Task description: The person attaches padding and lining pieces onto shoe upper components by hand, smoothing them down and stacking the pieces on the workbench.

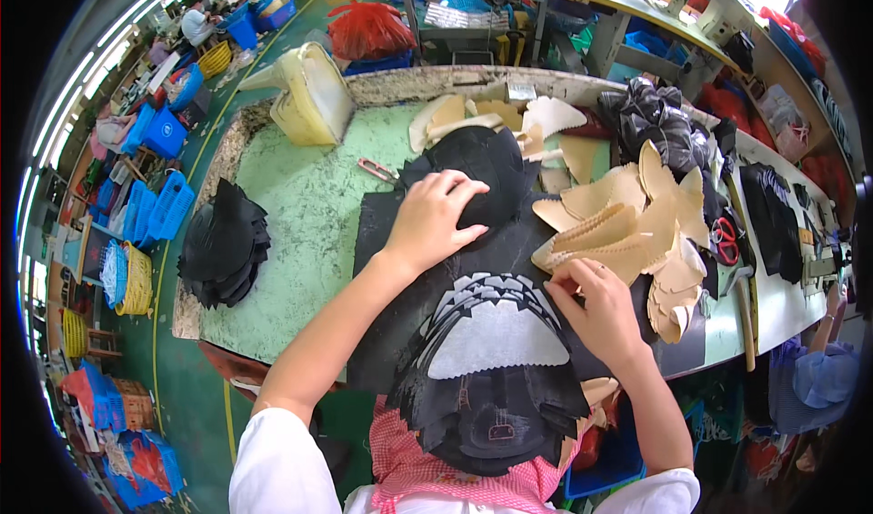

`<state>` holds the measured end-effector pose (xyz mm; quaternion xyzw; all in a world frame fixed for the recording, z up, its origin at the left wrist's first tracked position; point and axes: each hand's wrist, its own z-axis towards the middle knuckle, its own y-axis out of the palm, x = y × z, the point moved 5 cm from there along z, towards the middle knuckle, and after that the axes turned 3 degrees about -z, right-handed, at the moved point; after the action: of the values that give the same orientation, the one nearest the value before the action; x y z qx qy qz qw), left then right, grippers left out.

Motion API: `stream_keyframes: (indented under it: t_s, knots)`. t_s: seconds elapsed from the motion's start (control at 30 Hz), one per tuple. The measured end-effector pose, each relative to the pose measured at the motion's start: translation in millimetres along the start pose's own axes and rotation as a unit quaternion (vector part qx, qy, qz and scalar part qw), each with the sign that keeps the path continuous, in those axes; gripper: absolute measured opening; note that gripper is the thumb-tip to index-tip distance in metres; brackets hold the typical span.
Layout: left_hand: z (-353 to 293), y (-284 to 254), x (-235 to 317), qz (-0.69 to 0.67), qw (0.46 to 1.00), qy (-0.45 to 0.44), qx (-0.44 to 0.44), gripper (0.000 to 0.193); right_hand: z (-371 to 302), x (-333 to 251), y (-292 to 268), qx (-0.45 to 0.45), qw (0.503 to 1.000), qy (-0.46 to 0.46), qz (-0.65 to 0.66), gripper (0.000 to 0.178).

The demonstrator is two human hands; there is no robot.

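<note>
My left hand [436,219] lies with its fingers apart on a pile of black cut pieces [482,164] with toothed edges. My right hand [596,314] has thumb and fingers drawn together beside a heap of tan cut pieces [605,232]; whatever may be in the pinch is too small to make out. Below and between the hands, a fanned stack of black pieces [500,423] rests near my body, with a pale grey zigzag-edged patch [498,341] on top. Under the hands is a dark mat [382,314].
Another black stack [223,246] sits at the left of the green tabletop [300,214]. A yellowish plastic jug [314,96] and small snips [376,170] lie beyond. At right are red-handled scissors [725,239], a hammer [746,319] and a black plastic bag [650,119].
</note>
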<state>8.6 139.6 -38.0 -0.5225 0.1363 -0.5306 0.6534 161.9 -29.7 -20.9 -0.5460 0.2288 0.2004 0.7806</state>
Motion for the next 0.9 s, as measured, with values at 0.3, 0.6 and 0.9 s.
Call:
stream_keyframes:
  t_s: [0.3,0.6,0.9]
  knots:
    - [5.4,23.1,-6.3,0.097,0.99,0.103,0.007,0.022,37.2,-14.2,37.2,0.026,0.977,-0.204,-0.056,0.03]
    - [2.6,-145.7,-42.2,-0.135,0.903,-0.149,0.379,0.026,45.7,10.5,42.9,0.062,0.988,-0.137,-0.03,0.028]
    - [-78.6,-78.6,62.2,-0.371,0.81,-0.383,-0.246,0.015,-19.4,39.5,-15.2,0.108,0.97,-0.085,-0.2,0.018]
